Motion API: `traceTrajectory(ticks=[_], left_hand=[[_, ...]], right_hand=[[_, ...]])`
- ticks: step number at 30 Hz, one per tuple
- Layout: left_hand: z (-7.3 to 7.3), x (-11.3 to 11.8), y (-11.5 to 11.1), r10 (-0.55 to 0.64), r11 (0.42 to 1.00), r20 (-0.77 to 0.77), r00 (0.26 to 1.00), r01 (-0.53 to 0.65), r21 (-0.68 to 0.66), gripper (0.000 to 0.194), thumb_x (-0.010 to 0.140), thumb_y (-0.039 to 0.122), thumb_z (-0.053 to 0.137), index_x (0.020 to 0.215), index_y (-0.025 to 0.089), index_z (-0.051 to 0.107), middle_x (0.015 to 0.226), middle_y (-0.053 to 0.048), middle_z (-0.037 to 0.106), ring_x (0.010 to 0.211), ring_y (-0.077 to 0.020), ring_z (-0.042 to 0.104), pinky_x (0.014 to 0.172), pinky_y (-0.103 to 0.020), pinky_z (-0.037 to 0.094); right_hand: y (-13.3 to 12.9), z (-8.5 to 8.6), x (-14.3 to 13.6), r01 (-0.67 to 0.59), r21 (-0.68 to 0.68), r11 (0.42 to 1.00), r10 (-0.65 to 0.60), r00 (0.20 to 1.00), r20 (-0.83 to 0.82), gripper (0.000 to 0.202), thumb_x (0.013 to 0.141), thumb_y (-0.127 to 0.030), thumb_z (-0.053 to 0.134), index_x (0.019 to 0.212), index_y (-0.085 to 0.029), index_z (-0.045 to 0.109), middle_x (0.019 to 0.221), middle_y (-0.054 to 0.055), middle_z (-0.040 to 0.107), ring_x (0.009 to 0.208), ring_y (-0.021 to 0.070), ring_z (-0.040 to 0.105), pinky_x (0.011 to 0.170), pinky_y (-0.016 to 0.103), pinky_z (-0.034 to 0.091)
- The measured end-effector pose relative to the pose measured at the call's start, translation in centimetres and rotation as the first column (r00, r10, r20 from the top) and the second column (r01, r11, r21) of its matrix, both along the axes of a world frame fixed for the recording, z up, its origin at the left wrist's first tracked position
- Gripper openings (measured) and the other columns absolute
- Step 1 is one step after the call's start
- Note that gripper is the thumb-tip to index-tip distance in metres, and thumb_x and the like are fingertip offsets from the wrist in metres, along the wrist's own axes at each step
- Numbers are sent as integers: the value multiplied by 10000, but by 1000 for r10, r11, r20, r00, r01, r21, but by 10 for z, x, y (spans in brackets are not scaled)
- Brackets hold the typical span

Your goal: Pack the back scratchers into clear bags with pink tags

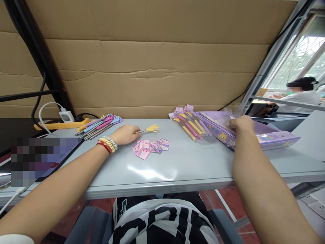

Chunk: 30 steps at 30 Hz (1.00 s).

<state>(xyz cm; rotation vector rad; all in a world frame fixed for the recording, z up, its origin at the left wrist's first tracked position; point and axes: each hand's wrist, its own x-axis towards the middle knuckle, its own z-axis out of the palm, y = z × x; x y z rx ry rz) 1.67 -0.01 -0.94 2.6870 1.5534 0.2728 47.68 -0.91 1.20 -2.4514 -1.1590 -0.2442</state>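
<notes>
Head view:
1. We are possibly risking a nudge to the loose pink and purple cards (143, 154), since our left hand (126, 134) is hovering just beside them; a low wrist or a dipping rod would be the cause
2. We are also risking snagged film or a shifted purple box (276, 139), because our right hand (243, 123) is sitting in among its folds and clear plastic (230, 114); a sharp tug could be disturbing the bagged scratchers (189, 126) lying against it
3. We are seeing the yellow scratcher (152, 128) as a small hand-shaped head with spread prongs on a thin metallic rod, the prongs pointing to our right
4. It is lying in our left grip, just beyond the cards, over the middle of the grey-white counter (198, 166)
5. Our left grip is pinching its rod, fingers drawn together; our right grip is partly hiding at the box, so we are unable to tell whether it is closing on anything
6. Near our left hand, a pile of loose scratchers (101, 127) in pink, blue and yellow is lying with metallic rods pointing towards us
</notes>
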Motion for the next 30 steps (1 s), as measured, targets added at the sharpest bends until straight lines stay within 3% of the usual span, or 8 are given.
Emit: traceTrajectory(ticks=[4,11,15,18,21,23,25,30], left_hand=[[0,0,0,2,1000,-5,1000,-2,4,408,854,444,377,1005,198,666,849,-79,702,715,-201,609,613,-278,380],[-1,0,0,-9,1000,-7,1000,9,18,389,859,437,375,955,196,666,818,-82,695,696,-205,608,588,-286,369],[-1,1,0,-12,1000,11,1000,12,24,380,852,415,378,966,192,665,838,-84,695,722,-206,612,599,-287,379],[-2,0,1,-20,1000,22,1000,19,24,383,851,411,369,958,189,662,815,-79,691,709,-201,608,596,-285,377],[-3,-1,2,-34,999,30,999,33,42,378,857,416,361,914,192,660,775,-73,684,672,-198,599,597,-288,375],[-2,-2,2,-38,998,30,999,36,52,369,859,413,363,899,193,657,772,-73,683,666,-199,598,598,-289,372],[-2,-2,2,-36,998,21,999,35,58,366,859,411,365,887,190,655,775,-77,682,668,-201,597,594,-290,368],[-1,-1,0,-24,999,15,1000,24,34,381,857,424,359,901,192,658,790,-78,686,684,-205,601,590,-287,371]], right_hand=[[-4,7,-12,185,-5,983,-180,946,-271,473,688,-97,537,1129,52,620,919,287,596,969,316,565,654,349,382],[-12,16,-28,290,324,900,-193,934,-300,452,771,-200,520,1194,-67,606,1179,284,558,1104,329,509,781,391,363],[-5,23,-61,90,605,791,-82,996,-40,312,797,-214,465,1047,-124,630,1088,191,607,1066,290,498,807,374,345],[4,18,-113,-239,640,731,134,969,209,222,767,-229,489,933,-135,603,986,148,613,1013,277,501,849,379,338],[10,3,-167,-602,524,603,520,794,315,136,767,-182,465,842,-168,578,970,121,622,971,238,525,862,353,366],[12,-6,-189,-732,472,491,637,671,379,99,746,-177,480,773,-181,575,1068,129,607,1074,252,490,899,357,358],[12,-11,-198,-777,428,462,724,609,324,67,719,-171,503,731,-179,569,1026,118,618,1013,242,525,854,338,384],[12,-15,-188,-820,166,548,830,508,-230,75,676,-165,578,744,-164,547,641,15,593,607,151,544,581,261,404]])
